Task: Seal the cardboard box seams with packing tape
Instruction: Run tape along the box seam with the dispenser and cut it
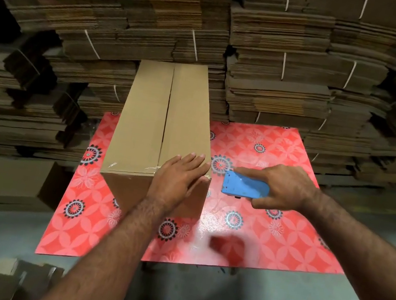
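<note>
Storage area: bundled flat cardboard stacks (280, 66) line the background from 9 through 3 o'clock, behind a red patterned table (270, 231). The cardboard box (148, 125) stands on the table's left half, centre seam running toward 12 o'clock, clear tape (112, 164) glinting along its near edge. Left hand (175, 180) presses flat, fingers straight, on the box's near right corner. Right hand (283, 186), at 3 o'clock just beside the box, grasps a blue tape dispenser (244, 186).

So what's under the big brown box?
The cardboard box stands on a red flowery mat, which shows all around it. The mat directly beneath is covered by the box, so anything there is hidden.
</note>
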Available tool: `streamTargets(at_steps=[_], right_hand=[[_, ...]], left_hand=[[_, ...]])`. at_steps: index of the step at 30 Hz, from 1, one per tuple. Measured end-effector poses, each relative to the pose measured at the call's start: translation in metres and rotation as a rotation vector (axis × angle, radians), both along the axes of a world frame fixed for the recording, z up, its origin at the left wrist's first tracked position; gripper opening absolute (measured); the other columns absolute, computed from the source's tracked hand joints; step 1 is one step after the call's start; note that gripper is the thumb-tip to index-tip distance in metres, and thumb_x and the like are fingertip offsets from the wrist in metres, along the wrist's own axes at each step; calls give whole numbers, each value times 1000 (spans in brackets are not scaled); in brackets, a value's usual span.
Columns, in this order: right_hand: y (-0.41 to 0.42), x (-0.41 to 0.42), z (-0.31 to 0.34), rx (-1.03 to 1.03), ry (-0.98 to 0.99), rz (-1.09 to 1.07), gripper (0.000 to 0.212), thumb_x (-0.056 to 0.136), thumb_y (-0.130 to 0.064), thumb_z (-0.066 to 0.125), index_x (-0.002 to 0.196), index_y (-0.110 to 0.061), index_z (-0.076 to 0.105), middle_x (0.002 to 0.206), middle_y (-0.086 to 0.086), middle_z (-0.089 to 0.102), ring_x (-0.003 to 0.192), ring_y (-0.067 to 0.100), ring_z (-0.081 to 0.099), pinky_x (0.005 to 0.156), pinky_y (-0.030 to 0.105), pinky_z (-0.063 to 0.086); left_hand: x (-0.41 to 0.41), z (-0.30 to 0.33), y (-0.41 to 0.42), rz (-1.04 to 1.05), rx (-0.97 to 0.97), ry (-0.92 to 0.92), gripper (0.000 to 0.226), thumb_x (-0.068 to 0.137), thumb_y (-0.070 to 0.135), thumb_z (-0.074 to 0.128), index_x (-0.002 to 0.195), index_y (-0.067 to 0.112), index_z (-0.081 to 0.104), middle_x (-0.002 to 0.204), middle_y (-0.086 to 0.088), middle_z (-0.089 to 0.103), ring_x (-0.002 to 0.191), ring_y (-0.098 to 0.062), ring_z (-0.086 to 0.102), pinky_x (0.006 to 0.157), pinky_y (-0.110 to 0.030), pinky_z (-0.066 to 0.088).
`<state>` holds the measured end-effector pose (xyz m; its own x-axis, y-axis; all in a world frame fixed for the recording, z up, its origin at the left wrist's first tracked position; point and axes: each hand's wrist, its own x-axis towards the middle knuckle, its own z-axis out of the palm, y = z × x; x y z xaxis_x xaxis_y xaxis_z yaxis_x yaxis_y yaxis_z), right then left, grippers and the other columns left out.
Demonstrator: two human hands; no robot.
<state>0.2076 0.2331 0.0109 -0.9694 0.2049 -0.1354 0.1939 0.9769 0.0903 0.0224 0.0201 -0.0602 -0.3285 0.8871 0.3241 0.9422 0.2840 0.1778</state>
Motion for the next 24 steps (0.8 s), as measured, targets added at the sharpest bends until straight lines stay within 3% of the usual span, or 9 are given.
streamTargets(at_steps=[3,6,10,12,15,18,20,22,24], right_hand=[[-8,-9,5,20,-32,-22,85,65,-78,39,145,-63,18,100,-6,71,91,21,65,62,30,50],[-21,-20,9,65,-50,-55,81,73,-73,54,145,-62,20,99,-3,70,91,23,64,60,29,42],[-27,-22,6,32,-54,-125,82,73,-75,55,146,-61,21,101,-1,69,90,23,64,65,31,49],[-30,-22,6,-1,-52,-162,82,71,-74,56,145,-61,23,103,2,69,92,26,65,68,32,50],[-39,-27,8,10,-68,-182,80,73,-74,58,146,-56,30,107,2,68,93,26,64,65,32,43],[-44,-35,12,25,-103,-204,78,74,-75,59,145,-50,37,105,1,67,86,24,60,63,30,37],[-42,-37,6,70,-137,-215,70,73,-70,63,137,-43,51,106,2,68,91,26,64,64,31,39],[-39,-32,-15,118,-211,-221,59,71,-63,66,122,-34,63,102,1,68,91,27,67,66,30,46],[-31,-19,-47,29,-197,-320,64,71,-65,65,127,-34,57,103,2,68,92,28,67,68,31,48]], left_hand=[[-2,4,2,0,-38,-53,42,97,47,43,129,28,63,142,2,57,132,-20,52,108,-43,40],[2,11,4,-34,-11,-124,34,96,31,55,127,19,65,141,-4,57,134,-27,50,111,-48,36],[16,19,9,-141,105,-189,34,74,-1,64,105,8,74,117,-11,71,111,-31,66,101,-43,50],[17,23,10,-106,166,-267,31,71,1,62,97,9,75,106,-9,74,97,-29,71,94,-33,47],[15,21,10,-98,203,-294,29,74,8,63,100,9,76,107,-9,75,95,-28,72,100,-25,42],[12,15,10,-108,195,-308,29,81,18,60,105,10,76,112,-8,74,102,-26,71,106,-40,41],[8,11,11,-93,175,-329,32,80,17,60,107,10,75,115,-9,72,107,-28,69,106,-47,44],[7,8,11,-81,162,-357,35,76,9,65,109,10,75,117,-10,71,110,-30,67,106,-49,44],[7,7,9,-82,156,-364,36,76,5,69,111,11,74,119,-10,70,111,-29,67,107,-45,43]])
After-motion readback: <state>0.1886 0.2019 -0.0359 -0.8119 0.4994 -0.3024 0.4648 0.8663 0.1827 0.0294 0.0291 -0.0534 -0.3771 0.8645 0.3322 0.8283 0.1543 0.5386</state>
